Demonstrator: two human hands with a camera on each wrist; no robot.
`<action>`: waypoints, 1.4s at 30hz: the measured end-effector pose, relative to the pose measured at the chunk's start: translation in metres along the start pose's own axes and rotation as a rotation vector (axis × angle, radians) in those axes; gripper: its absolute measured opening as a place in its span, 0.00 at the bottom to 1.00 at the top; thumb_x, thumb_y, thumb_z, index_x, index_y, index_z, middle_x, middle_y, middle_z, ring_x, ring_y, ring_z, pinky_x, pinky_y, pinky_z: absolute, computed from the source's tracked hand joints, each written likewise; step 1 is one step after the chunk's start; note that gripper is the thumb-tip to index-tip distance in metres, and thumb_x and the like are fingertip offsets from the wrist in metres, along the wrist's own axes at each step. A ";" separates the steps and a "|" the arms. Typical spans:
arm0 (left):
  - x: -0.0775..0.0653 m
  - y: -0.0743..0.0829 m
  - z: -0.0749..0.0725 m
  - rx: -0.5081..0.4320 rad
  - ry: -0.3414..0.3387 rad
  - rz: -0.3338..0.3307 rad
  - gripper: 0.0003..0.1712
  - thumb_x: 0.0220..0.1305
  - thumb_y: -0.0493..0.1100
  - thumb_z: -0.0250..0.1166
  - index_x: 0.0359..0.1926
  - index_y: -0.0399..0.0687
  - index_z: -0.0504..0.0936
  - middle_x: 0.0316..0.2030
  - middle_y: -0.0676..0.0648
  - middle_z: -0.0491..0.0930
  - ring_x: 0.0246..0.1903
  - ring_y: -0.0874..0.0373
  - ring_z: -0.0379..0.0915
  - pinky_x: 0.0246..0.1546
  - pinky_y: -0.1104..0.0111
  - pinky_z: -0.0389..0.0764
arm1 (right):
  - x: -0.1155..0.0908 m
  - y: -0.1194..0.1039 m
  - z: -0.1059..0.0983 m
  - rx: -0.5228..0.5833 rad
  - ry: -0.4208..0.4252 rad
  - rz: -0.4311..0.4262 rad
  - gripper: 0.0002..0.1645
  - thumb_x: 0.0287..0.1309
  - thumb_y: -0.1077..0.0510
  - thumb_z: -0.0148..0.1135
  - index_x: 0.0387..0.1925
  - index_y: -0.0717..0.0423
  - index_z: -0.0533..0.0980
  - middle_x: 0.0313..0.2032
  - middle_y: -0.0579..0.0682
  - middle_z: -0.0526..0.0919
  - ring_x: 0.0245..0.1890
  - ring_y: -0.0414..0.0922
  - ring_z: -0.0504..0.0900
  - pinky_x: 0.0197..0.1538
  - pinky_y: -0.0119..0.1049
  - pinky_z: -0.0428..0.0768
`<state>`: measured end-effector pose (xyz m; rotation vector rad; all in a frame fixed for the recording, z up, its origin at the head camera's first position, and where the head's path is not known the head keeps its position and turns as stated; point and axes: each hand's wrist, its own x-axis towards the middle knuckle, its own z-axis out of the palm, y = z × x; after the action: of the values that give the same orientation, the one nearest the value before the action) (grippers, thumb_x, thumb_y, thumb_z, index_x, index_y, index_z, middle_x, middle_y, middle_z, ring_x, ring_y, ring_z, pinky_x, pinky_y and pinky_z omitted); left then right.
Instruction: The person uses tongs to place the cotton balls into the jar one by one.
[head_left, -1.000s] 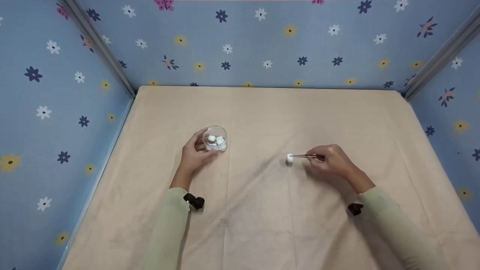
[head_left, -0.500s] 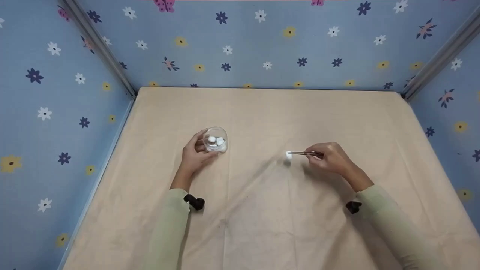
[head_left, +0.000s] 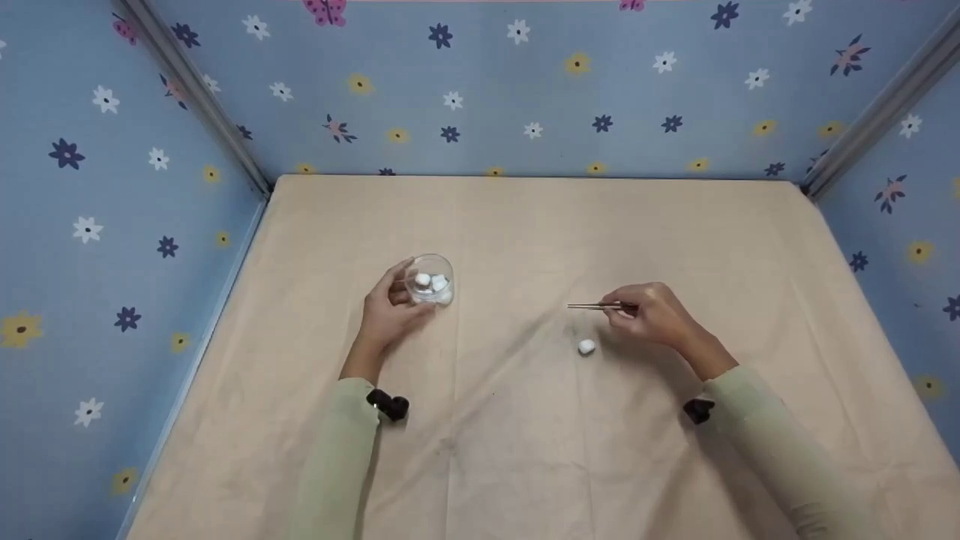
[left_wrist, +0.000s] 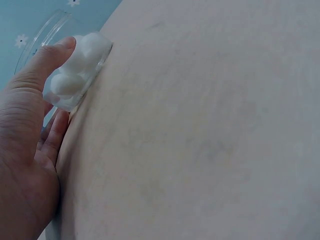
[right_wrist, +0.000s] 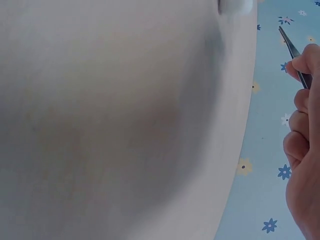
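Note:
My left hand [head_left: 391,315] holds a clear round cup [head_left: 444,262] on the cloth, thumb and fingers curled about its side. Several white cotton balls [left_wrist: 70,84] show through the cup's wall in the left wrist view. On the right, my right hand [head_left: 651,315] pinches a pair of tweezers [head_left: 589,306] that points left, above the cloth. Nothing is between the tweezer tips. A single cotton ball [head_left: 586,347] lies on the cloth just below and nearer than the tweezers. In the right wrist view the tweezers [right_wrist: 290,42] stand out against the wall, thumb and finger closed on them.
A beige cloth [head_left: 517,435] with creases covers the table. Blue flowered panels [head_left: 510,82] rise at the back and both sides, with metal posts [head_left: 202,97] at the corners. A small black camera [head_left: 388,405] sits on the left wrist, another camera [head_left: 699,410] on the right.
The cotton ball that the tweezers gripped has come loose and now lies on the cloth, nearer to me. My right hand has shifted slightly left and up. The left hand keeps its place.

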<state>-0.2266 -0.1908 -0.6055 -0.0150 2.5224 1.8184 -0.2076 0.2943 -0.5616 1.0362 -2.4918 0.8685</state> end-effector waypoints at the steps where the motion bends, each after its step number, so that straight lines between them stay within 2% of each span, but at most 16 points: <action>1: 0.000 0.000 0.000 0.000 0.000 0.000 0.55 0.62 0.33 0.85 0.86 0.55 0.70 0.73 0.39 0.76 0.60 0.51 0.79 0.57 0.78 0.82 | 0.000 0.000 0.000 0.005 -0.010 0.002 0.09 0.56 0.72 0.76 0.39 0.63 0.92 0.28 0.55 0.93 0.22 0.36 0.77 0.30 0.23 0.72; 4: 0.000 -0.001 0.000 0.001 -0.001 0.001 0.55 0.61 0.34 0.85 0.86 0.56 0.70 0.73 0.40 0.77 0.61 0.50 0.79 0.57 0.78 0.81 | -0.002 0.001 0.000 0.019 -0.041 0.007 0.09 0.55 0.71 0.77 0.38 0.62 0.93 0.25 0.52 0.91 0.23 0.31 0.71 0.29 0.23 0.69; 9: 0.000 -0.001 -0.001 -0.003 -0.006 -0.002 0.55 0.61 0.34 0.85 0.86 0.57 0.70 0.73 0.39 0.77 0.63 0.49 0.79 0.57 0.79 0.81 | -0.008 0.001 -0.006 0.031 -0.114 0.038 0.08 0.56 0.69 0.77 0.39 0.60 0.93 0.24 0.49 0.88 0.24 0.28 0.68 0.29 0.25 0.69; 14: -0.001 -0.001 -0.001 -0.017 -0.013 0.009 0.55 0.61 0.34 0.85 0.86 0.56 0.70 0.72 0.39 0.77 0.61 0.50 0.80 0.56 0.80 0.81 | -0.018 0.002 -0.010 0.023 -0.157 0.040 0.07 0.58 0.68 0.78 0.39 0.59 0.92 0.25 0.49 0.90 0.25 0.27 0.70 0.29 0.26 0.72; 23: -0.001 -0.001 0.000 -0.012 -0.008 -0.016 0.55 0.62 0.35 0.85 0.86 0.57 0.70 0.71 0.39 0.77 0.61 0.51 0.78 0.56 0.79 0.81 | -0.033 0.005 -0.012 0.048 -0.164 0.053 0.07 0.55 0.69 0.77 0.37 0.58 0.92 0.26 0.48 0.91 0.25 0.26 0.72 0.30 0.22 0.72; 27: -0.001 0.001 0.001 -0.013 -0.007 -0.025 0.54 0.62 0.35 0.85 0.85 0.58 0.71 0.70 0.39 0.77 0.62 0.50 0.78 0.58 0.77 0.81 | -0.035 0.004 -0.009 0.057 -0.190 0.070 0.08 0.56 0.68 0.77 0.38 0.58 0.93 0.28 0.48 0.92 0.26 0.27 0.74 0.32 0.22 0.73; 33: -0.001 0.000 0.001 -0.006 -0.002 -0.020 0.54 0.61 0.36 0.86 0.85 0.58 0.71 0.71 0.39 0.76 0.62 0.49 0.78 0.62 0.71 0.81 | -0.033 0.002 -0.008 0.051 -0.261 0.119 0.08 0.58 0.67 0.76 0.39 0.58 0.93 0.30 0.48 0.93 0.28 0.28 0.74 0.33 0.30 0.78; 37: -0.001 0.000 0.001 0.005 0.004 -0.012 0.54 0.61 0.35 0.85 0.85 0.57 0.71 0.70 0.39 0.76 0.62 0.49 0.79 0.60 0.73 0.82 | -0.031 0.001 -0.008 0.052 -0.293 0.154 0.07 0.60 0.66 0.76 0.40 0.57 0.93 0.31 0.48 0.94 0.29 0.29 0.75 0.35 0.31 0.78; 42: -0.001 -0.001 0.000 0.010 0.005 -0.003 0.54 0.62 0.35 0.85 0.85 0.56 0.71 0.71 0.38 0.77 0.62 0.48 0.79 0.60 0.73 0.82 | -0.030 0.002 -0.007 0.067 -0.292 0.158 0.07 0.61 0.66 0.76 0.40 0.57 0.93 0.32 0.48 0.94 0.29 0.30 0.75 0.36 0.30 0.77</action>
<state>-0.2259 -0.1908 -0.6068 -0.0233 2.5338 1.8066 -0.1877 0.3155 -0.5716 1.0660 -2.8379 0.9073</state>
